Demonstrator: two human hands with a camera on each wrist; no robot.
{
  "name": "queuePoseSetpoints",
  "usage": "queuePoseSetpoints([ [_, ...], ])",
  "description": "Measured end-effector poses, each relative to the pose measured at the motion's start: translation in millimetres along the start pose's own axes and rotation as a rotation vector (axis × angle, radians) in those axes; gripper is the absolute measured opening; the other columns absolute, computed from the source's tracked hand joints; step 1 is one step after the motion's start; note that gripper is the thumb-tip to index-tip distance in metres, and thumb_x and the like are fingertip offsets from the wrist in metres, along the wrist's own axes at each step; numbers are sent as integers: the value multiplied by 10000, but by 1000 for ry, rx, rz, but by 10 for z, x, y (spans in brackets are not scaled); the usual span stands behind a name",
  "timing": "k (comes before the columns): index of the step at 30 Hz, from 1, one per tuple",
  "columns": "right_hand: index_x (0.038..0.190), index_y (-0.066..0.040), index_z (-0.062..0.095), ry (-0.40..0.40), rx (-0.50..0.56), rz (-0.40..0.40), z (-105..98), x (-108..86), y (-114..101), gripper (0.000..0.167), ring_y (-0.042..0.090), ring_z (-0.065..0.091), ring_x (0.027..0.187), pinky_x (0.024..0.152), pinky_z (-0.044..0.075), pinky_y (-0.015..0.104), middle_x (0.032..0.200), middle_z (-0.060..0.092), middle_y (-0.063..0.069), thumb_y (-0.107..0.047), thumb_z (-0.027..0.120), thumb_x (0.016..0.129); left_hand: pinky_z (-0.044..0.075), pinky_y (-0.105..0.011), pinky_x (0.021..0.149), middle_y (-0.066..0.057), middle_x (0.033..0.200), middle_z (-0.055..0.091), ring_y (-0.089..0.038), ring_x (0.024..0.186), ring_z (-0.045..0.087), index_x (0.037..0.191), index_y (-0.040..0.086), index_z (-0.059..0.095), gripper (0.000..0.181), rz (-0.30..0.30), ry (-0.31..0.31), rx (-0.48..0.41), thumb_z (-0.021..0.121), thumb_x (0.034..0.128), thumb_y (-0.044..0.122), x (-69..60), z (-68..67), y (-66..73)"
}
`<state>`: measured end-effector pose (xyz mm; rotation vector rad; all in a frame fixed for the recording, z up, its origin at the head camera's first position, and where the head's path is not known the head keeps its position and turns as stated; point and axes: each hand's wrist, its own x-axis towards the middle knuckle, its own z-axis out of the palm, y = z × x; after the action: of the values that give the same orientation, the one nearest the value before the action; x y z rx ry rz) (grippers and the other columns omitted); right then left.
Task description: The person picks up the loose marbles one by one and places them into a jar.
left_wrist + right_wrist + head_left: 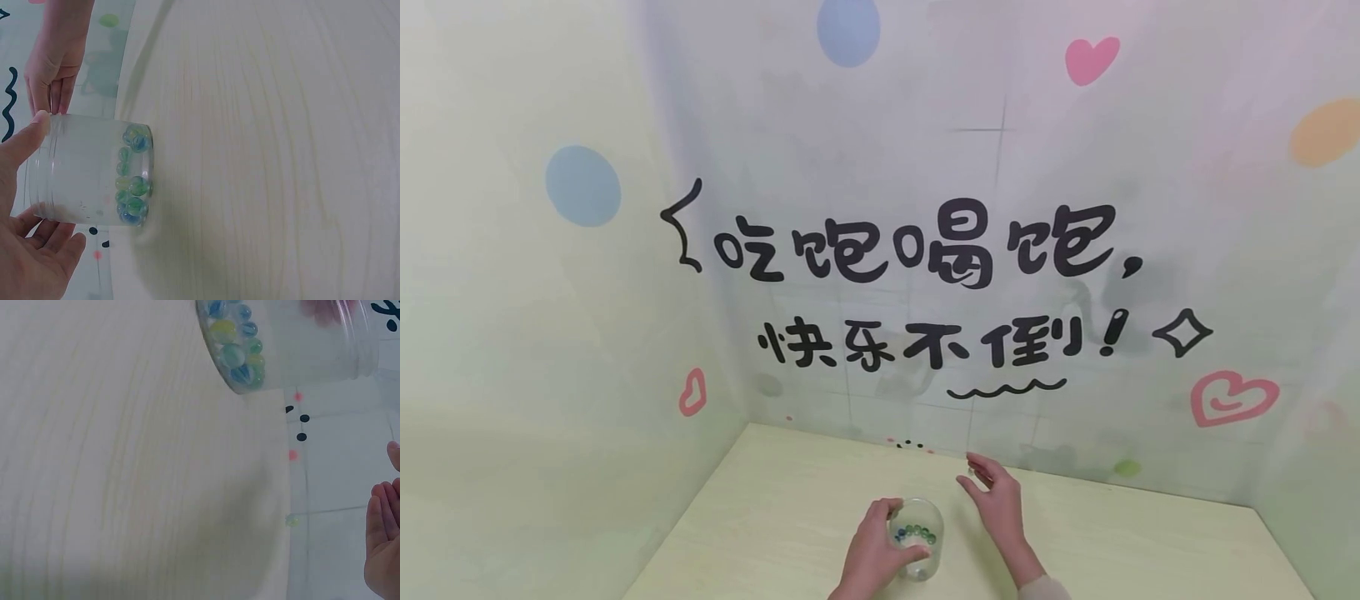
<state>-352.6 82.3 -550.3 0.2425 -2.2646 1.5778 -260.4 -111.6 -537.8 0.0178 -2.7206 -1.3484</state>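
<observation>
A clear jar (916, 517) with several green and blue marbles (133, 187) at its bottom is in front of me. My left hand (872, 550) grips it from the left, the thumb on the near side and fingers round the far side. Whether its base touches the table is unclear. Just right of and beyond the jar is my right hand (1000, 500), its thumb and fingers apart. A small greenish marble (292, 520) shows by the table's far edge, near the right fingertips; in the head view it is a tiny pale spot between thumb and index finger.
The pale wooden table (805, 483) ends at a back wall (880, 150) printed with dark lettering, hearts and coloured dots. Another pale wall (535, 333) rises along the left side.
</observation>
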Motion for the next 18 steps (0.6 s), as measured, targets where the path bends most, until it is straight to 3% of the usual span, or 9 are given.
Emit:
queuePoseSetpoints([
  [8,1148,88,676,18,22,39,53,103,184,363,400,688,1069,910,590,347,1141,710,257,37,778,804,525,-538,964,-119,1249,610,-329,1154,606,1279,38,545,777,-3,-2,-3,911,682,375,3,10,-16],
  [18,1145,80,678,16,-54,124,123,205,365,332,384,701,1039,902,593,378,1108,713,267,19,761,830,533,-519,954,-97,1236,615,-295,1132,614,1270,50,547,783,-13,3,7,914,669,392,-3,14,-21],
])
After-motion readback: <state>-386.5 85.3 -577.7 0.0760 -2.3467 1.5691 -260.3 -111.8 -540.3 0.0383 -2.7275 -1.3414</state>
